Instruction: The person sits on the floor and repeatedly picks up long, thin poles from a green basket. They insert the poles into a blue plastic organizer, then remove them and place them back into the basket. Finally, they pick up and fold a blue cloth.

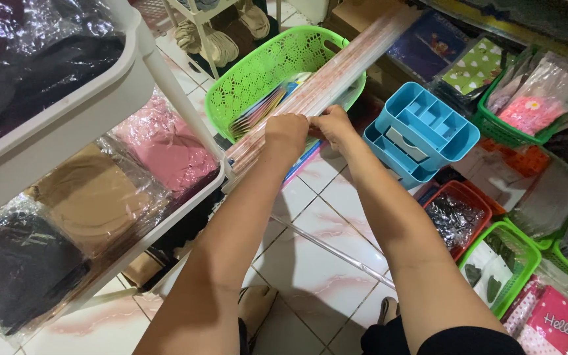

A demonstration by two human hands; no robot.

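The left hand [286,135] and the right hand [334,126] meet over a long bundle [327,82] of clear-wrapped pinkish strips. Both are closed on it, fingers curled round its upper edge, knuckles almost touching. The bundle runs on a slant from the top right of the view down to the corner of the white shelf [133,79] at the left, crossing over the green basket [258,79]. The basket holds a fan of coloured flat packets [261,108], just under the left hand.

To the right of the hands a blue organiser [422,128] with small compartments stands tilted on the tiled floor [310,263]. Beyond it sit a red basket [458,220] with dark wrapped goods and more green baskets [504,263] with packets. The shelf at left carries bagged cloth in pink [165,151], tan [93,197] and black [18,263]. A thin clear rod [336,250] lies on the tiles between the forearms.
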